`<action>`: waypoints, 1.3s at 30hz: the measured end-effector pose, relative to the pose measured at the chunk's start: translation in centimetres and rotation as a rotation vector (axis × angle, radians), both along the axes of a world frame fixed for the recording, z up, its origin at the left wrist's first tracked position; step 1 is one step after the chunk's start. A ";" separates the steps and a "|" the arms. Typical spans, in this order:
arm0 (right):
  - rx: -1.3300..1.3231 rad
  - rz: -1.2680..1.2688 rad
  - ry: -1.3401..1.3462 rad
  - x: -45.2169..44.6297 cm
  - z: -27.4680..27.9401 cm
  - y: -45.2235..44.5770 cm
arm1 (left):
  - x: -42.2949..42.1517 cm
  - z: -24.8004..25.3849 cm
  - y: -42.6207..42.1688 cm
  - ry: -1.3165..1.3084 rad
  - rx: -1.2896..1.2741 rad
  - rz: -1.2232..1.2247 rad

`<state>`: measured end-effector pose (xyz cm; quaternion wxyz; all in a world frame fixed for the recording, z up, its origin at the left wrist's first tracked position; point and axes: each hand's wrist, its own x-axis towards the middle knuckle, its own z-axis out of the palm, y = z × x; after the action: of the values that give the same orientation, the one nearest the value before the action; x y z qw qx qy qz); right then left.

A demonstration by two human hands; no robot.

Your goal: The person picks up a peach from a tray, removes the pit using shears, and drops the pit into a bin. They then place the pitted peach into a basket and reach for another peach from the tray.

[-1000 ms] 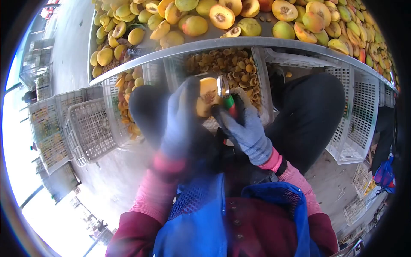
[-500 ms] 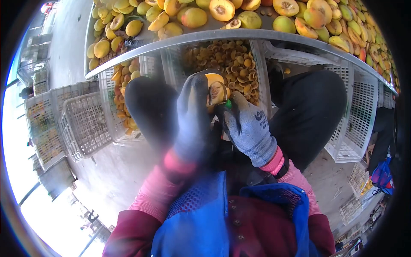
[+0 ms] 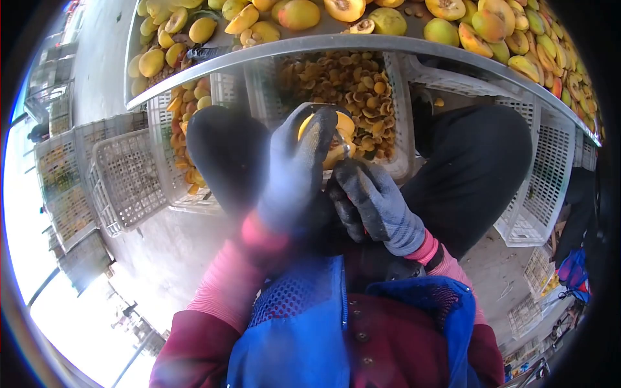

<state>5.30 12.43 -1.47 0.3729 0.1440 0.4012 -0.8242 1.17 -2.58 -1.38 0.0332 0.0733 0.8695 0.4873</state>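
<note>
Fruit [image 3: 347, 127] with yellow flesh is held in front of the body, between the knees and on the near side of the table rim [image 3: 352, 43]. The fruit is gripped by the left hand [image 3: 288, 169], which is raised, with its dark-coated fingers wrapped across the far and left sides of the fruit. The right hand [image 3: 387, 208] is positioned lower and to the right, its fingers curled inward and directed toward the fruit. A metal tool [image 3: 345, 148] is pinched at the right fingertips; only a narrow part is exposed at the fruit, and the handle is hidden. Both forearms are extended forward and angled inward, and both wrists are covered by pink sleeves [image 3: 223, 275]. Beyond the hands, a crate [image 3: 400, 103] of fruit pieces is placed below the rim.
</note>
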 end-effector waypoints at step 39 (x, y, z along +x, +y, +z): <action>-0.974 0.170 -0.560 0.0 -2.2 -0.2 | 0.0 -2.2 -0.1 0.483 0.059 -0.048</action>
<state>5.29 12.24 -3.62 0.5533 0.1358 -0.1291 -0.8117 1.21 -2.67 -3.56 -0.1661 0.2092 0.8357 0.4799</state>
